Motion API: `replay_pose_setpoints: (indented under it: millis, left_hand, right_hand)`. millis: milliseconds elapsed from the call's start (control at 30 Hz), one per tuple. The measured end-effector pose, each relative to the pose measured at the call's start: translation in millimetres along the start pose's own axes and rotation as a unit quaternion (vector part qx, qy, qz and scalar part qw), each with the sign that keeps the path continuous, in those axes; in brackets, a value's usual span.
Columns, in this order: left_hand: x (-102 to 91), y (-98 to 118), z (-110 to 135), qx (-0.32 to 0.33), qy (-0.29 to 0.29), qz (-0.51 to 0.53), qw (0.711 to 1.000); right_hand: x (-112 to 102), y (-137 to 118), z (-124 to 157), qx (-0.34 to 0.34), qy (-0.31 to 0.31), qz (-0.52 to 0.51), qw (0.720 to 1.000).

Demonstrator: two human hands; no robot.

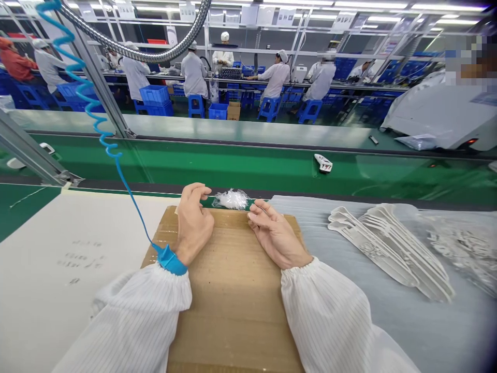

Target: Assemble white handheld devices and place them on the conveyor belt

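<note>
A brown cardboard sheet point(233, 300) lies in front of me, and both hands are over its far part. My left hand point(194, 220), with a blue wrist strap point(171, 260) round the wrist, is half curled with the fingers apart and nothing visible in it. Facing it, my right hand point(274, 233) has its palm turned inward and fingers loosely bent, also with no object showing. A crumpled clear plastic bag point(232, 199) lies just past the cardboard's far edge, between the fingertips of both hands and apart from them.
Long white plastic shells point(388, 248) lie stacked at the right, beside a clear bag of small white parts point(466, 243). A green conveyor belt point(233, 160) carries a white handheld part point(323, 163). A blue coiled cord point(91, 103) hangs at the left. People sit at a bench beyond.
</note>
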State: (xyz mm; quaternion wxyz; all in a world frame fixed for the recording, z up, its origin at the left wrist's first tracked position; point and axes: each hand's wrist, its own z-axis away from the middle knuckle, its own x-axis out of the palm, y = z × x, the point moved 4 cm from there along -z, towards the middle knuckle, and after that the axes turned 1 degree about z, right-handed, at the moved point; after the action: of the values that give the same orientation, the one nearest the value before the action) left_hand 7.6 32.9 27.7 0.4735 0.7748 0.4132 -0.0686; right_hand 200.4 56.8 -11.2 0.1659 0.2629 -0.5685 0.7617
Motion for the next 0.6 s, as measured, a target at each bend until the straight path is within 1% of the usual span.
replay_pose_setpoints:
  millis: [200, 400, 600]
  left_hand:
    - [-0.4, -1.2, -0.6, -0.005, 0.019, 0.003, 1.0]
    - [0.8, -4.4, -0.6, -0.016, 0.007, -0.009, 1.0]
    - [3.5, -8.4, 0.1, -0.019, 0.009, 0.019, 1.0]
  right_hand:
    - [1.0, -0.5, -0.8, -0.001, 0.001, 0.004, 1.0]
    - [2.3, 0.0, -0.4, 0.008, -0.002, -0.004, 1.0]
    - [1.5, -1.0, -0.6, 0.011, 0.015, 0.005, 1.0]
